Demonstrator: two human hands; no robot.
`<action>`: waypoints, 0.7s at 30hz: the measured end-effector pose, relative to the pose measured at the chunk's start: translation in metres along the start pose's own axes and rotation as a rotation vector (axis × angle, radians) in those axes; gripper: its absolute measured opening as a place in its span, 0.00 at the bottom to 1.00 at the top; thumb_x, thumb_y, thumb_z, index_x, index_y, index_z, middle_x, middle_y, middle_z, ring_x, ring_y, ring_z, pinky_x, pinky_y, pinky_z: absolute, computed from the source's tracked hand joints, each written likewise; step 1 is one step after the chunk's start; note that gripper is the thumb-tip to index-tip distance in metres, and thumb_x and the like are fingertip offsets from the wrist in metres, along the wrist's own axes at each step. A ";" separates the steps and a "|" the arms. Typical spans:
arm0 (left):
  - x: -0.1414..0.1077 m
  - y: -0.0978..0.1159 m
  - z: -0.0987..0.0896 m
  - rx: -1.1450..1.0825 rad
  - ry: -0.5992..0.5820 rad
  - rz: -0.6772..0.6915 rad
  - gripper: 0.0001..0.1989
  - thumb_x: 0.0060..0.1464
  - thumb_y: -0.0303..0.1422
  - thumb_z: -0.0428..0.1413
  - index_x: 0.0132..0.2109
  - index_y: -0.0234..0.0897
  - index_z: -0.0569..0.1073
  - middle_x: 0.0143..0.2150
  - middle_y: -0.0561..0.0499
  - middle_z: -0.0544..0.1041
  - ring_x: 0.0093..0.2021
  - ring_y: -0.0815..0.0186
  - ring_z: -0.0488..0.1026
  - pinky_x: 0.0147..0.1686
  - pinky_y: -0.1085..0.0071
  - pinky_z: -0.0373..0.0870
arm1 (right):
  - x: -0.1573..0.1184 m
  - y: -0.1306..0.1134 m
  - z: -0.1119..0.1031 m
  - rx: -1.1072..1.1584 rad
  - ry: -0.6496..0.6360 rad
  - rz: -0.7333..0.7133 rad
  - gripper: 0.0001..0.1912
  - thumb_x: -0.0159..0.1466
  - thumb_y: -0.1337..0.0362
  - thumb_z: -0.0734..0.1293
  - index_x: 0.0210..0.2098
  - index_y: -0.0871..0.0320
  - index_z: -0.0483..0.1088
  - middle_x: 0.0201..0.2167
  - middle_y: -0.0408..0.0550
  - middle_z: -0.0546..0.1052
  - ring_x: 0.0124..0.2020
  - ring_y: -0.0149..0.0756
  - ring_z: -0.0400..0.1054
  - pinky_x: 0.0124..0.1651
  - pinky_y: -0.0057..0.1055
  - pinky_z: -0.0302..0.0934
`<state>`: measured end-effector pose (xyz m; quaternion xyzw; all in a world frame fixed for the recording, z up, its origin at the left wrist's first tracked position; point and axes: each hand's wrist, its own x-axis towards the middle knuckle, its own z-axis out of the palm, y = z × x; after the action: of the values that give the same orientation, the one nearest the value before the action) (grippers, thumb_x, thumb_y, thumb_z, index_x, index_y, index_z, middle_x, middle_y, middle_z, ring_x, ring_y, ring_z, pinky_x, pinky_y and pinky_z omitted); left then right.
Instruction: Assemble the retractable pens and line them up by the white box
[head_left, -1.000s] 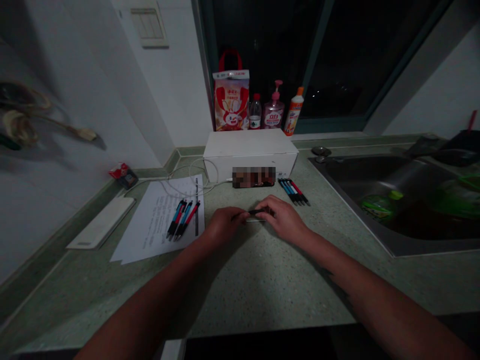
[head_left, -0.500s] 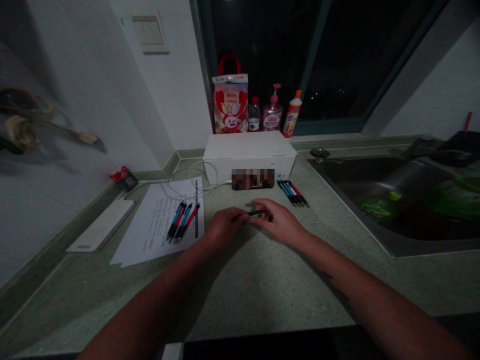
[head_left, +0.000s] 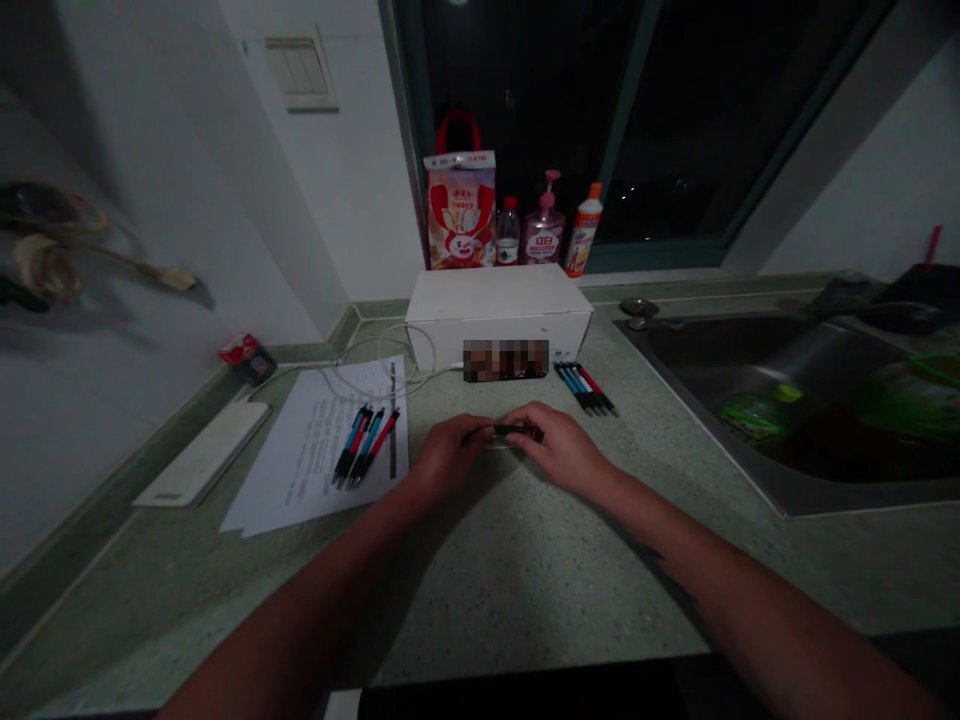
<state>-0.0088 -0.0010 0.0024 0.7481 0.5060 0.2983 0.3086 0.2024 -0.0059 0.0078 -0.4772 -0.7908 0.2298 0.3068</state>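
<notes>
Black pen [head_left: 504, 431] lies crosswise between the two hands, its long axis running left to right. Fingers [head_left: 477, 433] of the left hand [head_left: 448, 460] close around its left end, and fingers [head_left: 527, 424] of the right hand [head_left: 561, 450] pinch its right end, so neither hand is clearly nearer. A pale sliver under its middle is too small to name. Ahead on the speckled green surface [head_left: 525, 590], what look like four pens [head_left: 585, 388] with blue and red barrels lie side by side near a white box [head_left: 495, 305]. Three more pens [head_left: 366, 443] lie on a printed paper sheet [head_left: 315, 450] to the left. A blurred object [head_left: 506, 360] stands against the box.
</notes>
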 end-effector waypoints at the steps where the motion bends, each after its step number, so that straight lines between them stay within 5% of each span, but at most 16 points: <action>1: 0.000 -0.001 0.001 -0.020 0.019 -0.005 0.13 0.64 0.32 0.53 0.47 0.39 0.83 0.44 0.47 0.85 0.45 0.59 0.80 0.50 0.63 0.74 | 0.000 0.000 0.000 0.001 -0.004 0.011 0.07 0.67 0.67 0.70 0.46 0.57 0.76 0.38 0.48 0.81 0.38 0.38 0.74 0.41 0.33 0.64; 11: 0.003 -0.002 -0.001 -0.087 0.112 -0.033 0.11 0.62 0.31 0.57 0.46 0.38 0.83 0.45 0.46 0.85 0.47 0.57 0.80 0.52 0.61 0.75 | 0.000 -0.003 0.000 -0.023 -0.089 -0.006 0.04 0.69 0.65 0.70 0.42 0.57 0.78 0.35 0.47 0.80 0.36 0.36 0.73 0.41 0.32 0.63; 17: 0.009 -0.012 -0.010 0.077 0.228 -0.004 0.12 0.62 0.26 0.55 0.44 0.39 0.84 0.43 0.48 0.83 0.45 0.60 0.79 0.50 0.63 0.75 | -0.009 -0.017 0.008 -0.201 -0.317 -0.328 0.18 0.68 0.54 0.73 0.53 0.54 0.78 0.48 0.54 0.77 0.50 0.46 0.71 0.52 0.41 0.65; 21: 0.007 -0.012 -0.012 0.208 0.198 -0.037 0.13 0.61 0.24 0.54 0.43 0.38 0.83 0.44 0.47 0.82 0.46 0.59 0.79 0.51 0.63 0.74 | -0.014 -0.022 0.020 -0.287 -0.374 -0.453 0.16 0.70 0.56 0.70 0.55 0.53 0.78 0.48 0.54 0.76 0.51 0.46 0.69 0.55 0.43 0.64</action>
<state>-0.0223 0.0109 0.0014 0.7335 0.5760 0.3109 0.1834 0.1802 -0.0297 0.0043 -0.2771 -0.9438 0.1258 0.1292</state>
